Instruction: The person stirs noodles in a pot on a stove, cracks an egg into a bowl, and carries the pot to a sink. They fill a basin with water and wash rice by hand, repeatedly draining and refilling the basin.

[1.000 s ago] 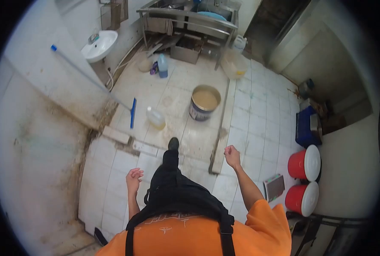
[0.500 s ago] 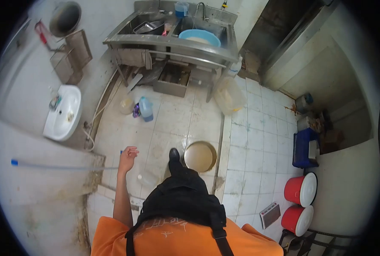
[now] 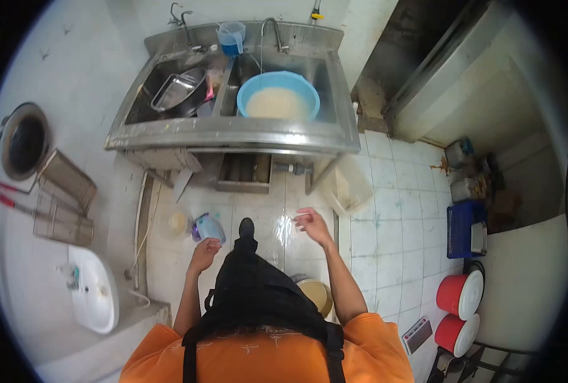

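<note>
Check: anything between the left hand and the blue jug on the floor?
Nothing visible. The left hand is empty and just short of the blue jug in the picture, with nothing between them. The shoe lies to the jug's right and a pale container to its left, both off the line.

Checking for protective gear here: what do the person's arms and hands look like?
The left hand and right hand are bare, no gloves. Short orange sleeves cover only the upper arms; forearms are uncovered. Rings or a watch are too small to tell.
</note>
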The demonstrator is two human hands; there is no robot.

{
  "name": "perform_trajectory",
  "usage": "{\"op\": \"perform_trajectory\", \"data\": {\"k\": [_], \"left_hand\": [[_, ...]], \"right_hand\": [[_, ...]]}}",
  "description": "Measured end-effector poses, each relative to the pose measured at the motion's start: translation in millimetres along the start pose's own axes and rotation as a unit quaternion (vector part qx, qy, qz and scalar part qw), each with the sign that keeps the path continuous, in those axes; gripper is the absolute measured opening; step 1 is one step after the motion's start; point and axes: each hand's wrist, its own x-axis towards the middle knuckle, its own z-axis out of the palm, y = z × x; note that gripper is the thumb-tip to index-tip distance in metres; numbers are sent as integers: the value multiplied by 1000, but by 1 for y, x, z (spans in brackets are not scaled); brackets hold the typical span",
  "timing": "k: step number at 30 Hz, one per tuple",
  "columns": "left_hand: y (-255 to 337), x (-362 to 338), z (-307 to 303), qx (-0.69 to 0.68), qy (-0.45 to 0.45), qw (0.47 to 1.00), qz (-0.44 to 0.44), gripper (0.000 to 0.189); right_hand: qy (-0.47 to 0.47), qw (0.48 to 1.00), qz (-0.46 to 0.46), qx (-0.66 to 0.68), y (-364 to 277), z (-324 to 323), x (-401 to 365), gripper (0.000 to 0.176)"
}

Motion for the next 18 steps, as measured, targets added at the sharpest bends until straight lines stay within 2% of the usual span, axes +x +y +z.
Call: {"op": "perform_trajectory", "data": {"k": [1, 2, 3, 4, 6, 7, 8, 9, 10, 11, 12, 13, 15, 16, 17, 18], "left_hand": [[10, 30, -9, -4, 26, 999, 38, 21], [22, 62, -14, -62, 38, 997, 32, 21], [48, 104, -24, -5, 65, 995, 78, 22], [70, 132, -27, 47, 86, 989, 107, 23], [155, 199, -31, -70, 89, 981, 158, 24], [185, 237, -30, -78, 82, 980, 162, 24], [210, 278, -29, -81, 74, 979, 169, 24], [221, 331, -26, -75, 46, 981, 170, 24], [226, 380, -16, -68, 18, 983, 172, 24], [224, 432, -2, -53, 7, 990, 130, 27], [213, 483, 13, -38, -2, 995, 89, 30], [200, 523, 26, -36, 0, 996, 86, 30], [168, 604, 51, 173, 112, 978, 23, 38], [136, 639, 63, 198, 188, 961, 50, 47], [131, 666, 70, 202, 186, 961, 39, 47], [125, 682, 76, 185, 246, 952, -3, 50]], "right_hand": [[-39, 999, -12, 11, -6, 10, 25, 27], [-76, 997, -24, 24, -12, 19, 47, 29], [-100, 992, 41, 58, -26, 24, 60, 31], [-95, 995, 7, 41, -36, 27, 75, 34], [-81, 995, -49, 30, -59, 16, 116, 38], [-72, 994, -72, 40, -71, 9, 140, 39], [-56, 994, -97, -21, -85, -6, 172, 39], [-21, 991, -129, 6, -122, -10, 204, 36], [-5, 995, -103, -2, -159, -21, 232, 33], [-16, 988, -153, -14, -159, -38, 281, 35], [-2, 990, -117, -85, -189, -46, 314, 33], [-4, 987, -114, -112, -186, -56, 367, 34], [-12, 975, -77, -210, -152, -69, 477, 48], [-21, 975, -76, -208, -117, -73, 538, 48], [67, 932, -121, -335, -72, -75, 592, 59], [148, 865, -157, -453, -35, -71, 628, 71]]}}
